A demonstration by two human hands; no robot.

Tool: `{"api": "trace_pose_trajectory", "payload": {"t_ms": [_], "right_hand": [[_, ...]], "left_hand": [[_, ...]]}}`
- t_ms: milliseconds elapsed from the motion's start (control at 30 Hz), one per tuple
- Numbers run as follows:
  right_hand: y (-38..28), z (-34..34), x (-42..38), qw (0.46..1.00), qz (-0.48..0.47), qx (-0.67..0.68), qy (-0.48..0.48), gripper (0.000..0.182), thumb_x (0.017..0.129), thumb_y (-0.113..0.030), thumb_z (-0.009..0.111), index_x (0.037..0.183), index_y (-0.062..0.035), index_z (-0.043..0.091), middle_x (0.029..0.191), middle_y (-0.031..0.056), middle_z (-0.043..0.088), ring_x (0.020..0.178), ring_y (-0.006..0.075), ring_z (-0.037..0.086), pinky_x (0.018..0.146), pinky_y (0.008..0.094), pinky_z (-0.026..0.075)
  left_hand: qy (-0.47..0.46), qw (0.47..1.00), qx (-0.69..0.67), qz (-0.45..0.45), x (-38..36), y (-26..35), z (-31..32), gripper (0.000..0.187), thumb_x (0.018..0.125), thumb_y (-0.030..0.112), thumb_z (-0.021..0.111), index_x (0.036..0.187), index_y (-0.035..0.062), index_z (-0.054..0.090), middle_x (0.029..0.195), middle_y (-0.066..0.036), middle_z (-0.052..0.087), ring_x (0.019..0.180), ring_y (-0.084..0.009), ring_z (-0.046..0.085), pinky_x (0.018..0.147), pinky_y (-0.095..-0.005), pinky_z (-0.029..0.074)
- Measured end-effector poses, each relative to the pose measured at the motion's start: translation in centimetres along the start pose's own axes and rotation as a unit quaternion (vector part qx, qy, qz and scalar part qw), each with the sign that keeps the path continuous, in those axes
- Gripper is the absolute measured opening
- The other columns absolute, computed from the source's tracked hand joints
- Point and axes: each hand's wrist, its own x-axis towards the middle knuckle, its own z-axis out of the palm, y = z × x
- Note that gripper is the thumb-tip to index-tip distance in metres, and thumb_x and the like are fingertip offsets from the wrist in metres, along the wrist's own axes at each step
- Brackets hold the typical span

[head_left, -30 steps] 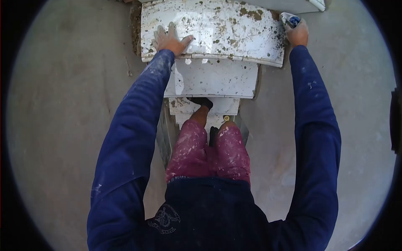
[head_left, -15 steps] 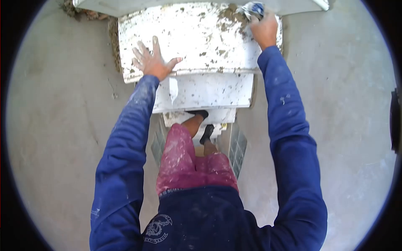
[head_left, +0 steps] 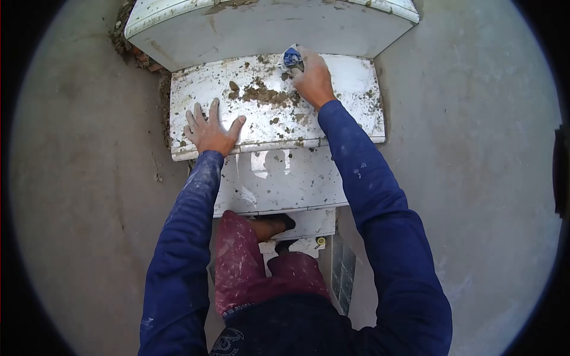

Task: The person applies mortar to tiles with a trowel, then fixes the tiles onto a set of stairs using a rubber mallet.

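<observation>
My left hand (head_left: 212, 129) lies flat with spread fingers on the left front part of a white step (head_left: 350, 89). My right hand (head_left: 313, 77) is closed on a crumpled blue and white wrapper (head_left: 292, 57) near the back edge of the same step. Brown debris (head_left: 267, 95) lies in a patch between the hands, just left of the right hand, and smaller crumbs and stains are scattered over the surface.
Behind rises the grey-white riser (head_left: 261, 32) of a higher step. A lower white step (head_left: 285, 178) lies in front, with my feet below it. Rubble (head_left: 142, 59) sits along the left edge. Plain walls (head_left: 89, 178) flank the stairs. A small yellow round object (head_left: 320, 241) is near my feet.
My right hand has moved left across the step with the wrapper, and debris now lies in a patch nearer the middle. The view has shifted, showing more of the upper step; my left hand stays flat.
</observation>
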Motion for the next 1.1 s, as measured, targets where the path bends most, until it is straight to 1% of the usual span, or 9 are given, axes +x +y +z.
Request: {"api": "trace_pose_trajectory", "payload": {"t_ms": [100,267,533,633,767,833,933,1033,1100], "right_hand": [[5.4,-7.1,1.1,0.983,0.006,-0.159,0.089,0.036,0.085,-0.002,0.057,0.121,-0.0009,0.063,0.116,0.0198,0.065,0.109,0.0397,0.061,0.100,0.0458,0.047],[14.1,-8.4,0.0,0.930,-0.061,-0.361,0.032,0.023,0.091,-0.007,0.052,0.108,-0.0026,0.065,0.104,0.0189,0.068,0.102,0.0372,0.065,0.088,0.0470,0.053],[9.3,-16.3,-8.4,0.906,0.092,-0.339,-0.236,0.022,0.090,-0.014,0.055,0.103,-0.0013,0.067,0.096,0.0207,0.070,0.094,0.0439,0.067,0.086,0.0524,0.052],[8.1,-14.7,-7.2,0.954,0.110,-0.274,-0.055,0.025,0.088,-0.011,0.057,0.109,-0.0003,0.066,0.102,0.0213,0.070,0.097,0.0431,0.066,0.087,0.0522,0.052],[8.5,-11.8,-13.0,0.921,0.125,-0.368,-0.017,0.037,0.083,-0.006,0.062,0.119,0.0010,0.064,0.113,0.0242,0.068,0.106,0.0410,0.065,0.091,0.0489,0.051],[4.3,-14.4,-14.2,0.932,0.181,-0.287,-0.131,0.046,0.083,-0.005,0.065,0.128,0.0016,0.060,0.115,0.0245,0.068,0.109,0.0405,0.065,0.094,0.0459,0.051],[4.2,-16.8,-12.3,0.972,0.197,-0.111,-0.060,0.053,0.082,-0.005,0.068,0.134,0.0021,0.057,0.119,0.0238,0.067,0.112,0.0390,0.064,0.099,0.0431,0.049],[3.4,-18.0,-5.2,0.972,0.082,-0.105,0.194,0.060,0.083,-0.010,0.073,0.138,0.0029,0.053,0.118,0.0209,0.069,0.106,0.0310,0.069,0.096,0.0375,0.050],[3.2,-18.3,0.3,0.952,0.051,-0.060,0.297,0.058,0.084,-0.009,0.072,0.137,0.0043,0.052,0.122,0.0235,0.065,0.109,0.0339,0.066,0.098,0.0386,0.050]], "left_hand": [[0.069,0.998,0.009,0.006,-0.2,-0.1,1.4,0.088,0.086,0.077,0.051,0.154,0.0232,0.038,0.158,-0.026,0.026,0.150,-0.0423,0.014,0.117,-0.0649,0.008],[0.098,0.995,0.013,0.006,-0.2,0.3,1.4,0.083,0.088,0.073,0.051,0.154,0.0242,0.039,0.158,-0.024,0.029,0.151,-0.0386,0.017,0.118,-0.0634,0.008],[0.085,0.996,0.027,0.000,0.2,-0.1,1.9,0.086,0.087,0.078,0.045,0.156,0.0271,0.034,0.160,-0.023,0.026,0.153,-0.0370,0.014,0.119,-0.0624,0.007],[0.072,0.997,0.034,0.001,0.1,-0.2,1.9,0.088,0.087,0.079,0.044,0.158,0.0276,0.031,0.161,-0.022,0.024,0.153,-0.0367,0.013,0.119,-0.0635,0.006],[0.064,0.998,0.030,0.003,-0.3,-0.1,1.9,0.089,0.087,0.079,0.043,0.158,0.0263,0.032,0.162,-0.022,0.023,0.153,-0.0371,0.012,0.120,-0.0616,0.004],[0.066,0.998,0.017,-0.003,-0.1,0.0,1.3,0.089,0.087,0.078,0.044,0.157,0.0253,0.033,0.162,-0.022,0.023,0.153,-0.0375,0.012,0.121,-0.0603,0.004],[0.062,0.998,0.015,-0.001,-0.2,0.2,0.9,0.087,0.088,0.076,0.045,0.157,0.0248,0.034,0.162,-0.023,0.024,0.153,-0.0379,0.012,0.121,-0.0603,0.005],[0.056,0.998,0.015,0.001,-0.4,0.3,0.5,0.085,0.089,0.075,0.045,0.157,0.0248,0.033,0.162,-0.023,0.023,0.153,-0.0379,0.011,0.121,-0.0607,0.005],[0.053,0.999,0.007,0.000,-0.6,0.4,0.2,0.085,0.089,0.074,0.046,0.157,0.0248,0.032,0.162,-0.022,0.022,0.153,-0.0379,0.011,0.121,-0.0608,0.005]]}}
